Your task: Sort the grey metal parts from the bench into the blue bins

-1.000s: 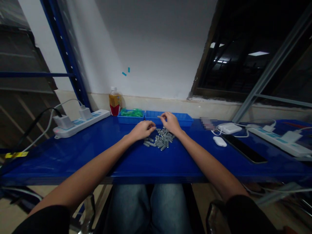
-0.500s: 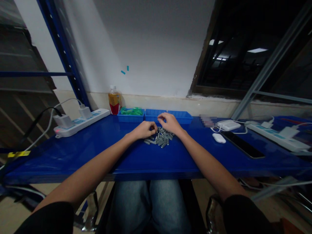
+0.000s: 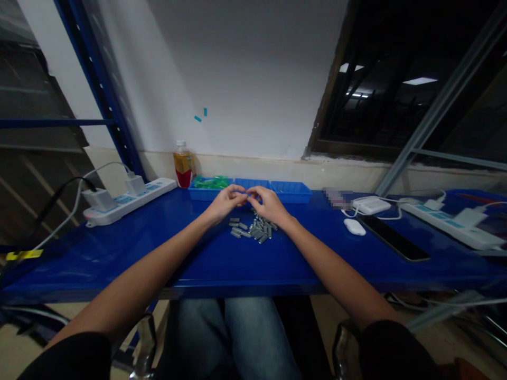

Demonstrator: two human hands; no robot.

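Small silvery metal cylinders [image 3: 258, 229] lie in a loose pile on the blue table [image 3: 237, 264]. Above the far side of the pile, my left hand [image 3: 226, 202] and my right hand [image 3: 268, 203] meet at the fingertips. Both hands have their fingers curled into a pinch; whatever sits between them is too small to make out. Just beyond stand a blue bin with green plastic pieces [image 3: 212, 182], a middle blue bin [image 3: 253, 184] partly behind my fingers, and a right blue bin [image 3: 292, 191].
A drink bottle [image 3: 184, 164] stands left of the bins, near a white power strip [image 3: 130, 201] with plugged chargers. On the right lie a white earphone case [image 3: 354, 227], a black phone [image 3: 396, 237], a white charger [image 3: 371, 205] and another power strip [image 3: 455, 224].
My hands have risen from the pile toward the bins and come together at the fingertips. More of the metal cylinders show, several now spread to the left. The view has shifted slightly.
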